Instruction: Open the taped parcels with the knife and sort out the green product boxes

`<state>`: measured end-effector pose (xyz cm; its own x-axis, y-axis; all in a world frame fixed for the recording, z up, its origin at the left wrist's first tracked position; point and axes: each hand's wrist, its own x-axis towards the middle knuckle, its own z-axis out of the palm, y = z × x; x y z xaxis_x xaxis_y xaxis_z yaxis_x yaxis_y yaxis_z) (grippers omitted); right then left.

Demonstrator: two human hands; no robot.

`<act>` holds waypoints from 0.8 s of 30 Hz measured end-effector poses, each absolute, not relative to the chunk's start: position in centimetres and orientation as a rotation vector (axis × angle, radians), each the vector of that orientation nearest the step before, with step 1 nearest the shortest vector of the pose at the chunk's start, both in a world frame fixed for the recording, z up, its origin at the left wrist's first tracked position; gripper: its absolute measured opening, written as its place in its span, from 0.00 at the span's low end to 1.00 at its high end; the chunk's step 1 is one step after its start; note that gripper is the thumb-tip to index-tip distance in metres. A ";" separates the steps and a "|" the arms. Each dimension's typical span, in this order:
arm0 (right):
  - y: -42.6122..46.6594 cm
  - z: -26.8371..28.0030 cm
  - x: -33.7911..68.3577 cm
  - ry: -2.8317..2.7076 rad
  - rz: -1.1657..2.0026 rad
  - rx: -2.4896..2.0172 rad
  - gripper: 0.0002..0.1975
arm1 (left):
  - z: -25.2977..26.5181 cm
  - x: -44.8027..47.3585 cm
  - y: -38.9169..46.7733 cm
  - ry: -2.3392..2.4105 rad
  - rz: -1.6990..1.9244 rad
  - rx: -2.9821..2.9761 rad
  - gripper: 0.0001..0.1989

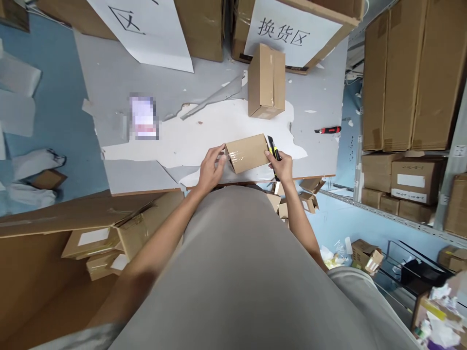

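Observation:
A small brown cardboard box (248,151) with clear tape at its left end sits tilted between my hands near the table's front edge. My left hand (212,169) grips the taped end, fingers along its upper corner. My right hand (283,168) is closed around a black and yellow utility knife (273,148), with its thumb at the box's right end. The knife's tip points away from me. Just beyond stands another closed cardboard box (267,82) with a taped seam. Whether the knife's blade is out, I cannot tell.
A red and black cutter (331,130) lies at the right of the grey table (314,87). A blurred-out rectangular item (143,116) is at the left. Large cartons with paper signs (288,31) line the back. A big open carton (40,272) stands lower left; stacked boxes (412,73) fill the right shelf.

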<state>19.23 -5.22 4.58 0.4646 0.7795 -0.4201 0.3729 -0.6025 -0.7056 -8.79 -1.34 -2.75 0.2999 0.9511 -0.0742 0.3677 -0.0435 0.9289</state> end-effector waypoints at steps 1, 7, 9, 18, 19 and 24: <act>-5.1 4.8 19.1 -1.019 0.982 -2.228 0.30 | -2.4 -8.7 -0.6 1.244 0.762 1.563 0.36; -5.8 8.9 17.1 -1.437 0.606 -2.442 0.28 | -1.2 -8.2 4.2 1.191 0.717 1.411 0.19; -6.5 10.2 15.3 -1.479 0.682 -2.442 0.30 | -1.2 -8.2 5.1 1.154 0.685 1.377 0.16; -6.8 10.9 6.7 -1.778 1.086 -2.483 0.29 | -1.2 -8.8 7.0 1.042 0.617 1.308 0.18; -6.7 10.9 6.3 -1.794 1.076 -2.521 0.29 | -1.2 -8.8 7.1 1.040 0.613 1.304 0.17; -6.4 11.9 4.8 -1.816 1.028 -2.668 0.29 | -1.3 -8.6 7.0 1.047 0.618 1.306 0.11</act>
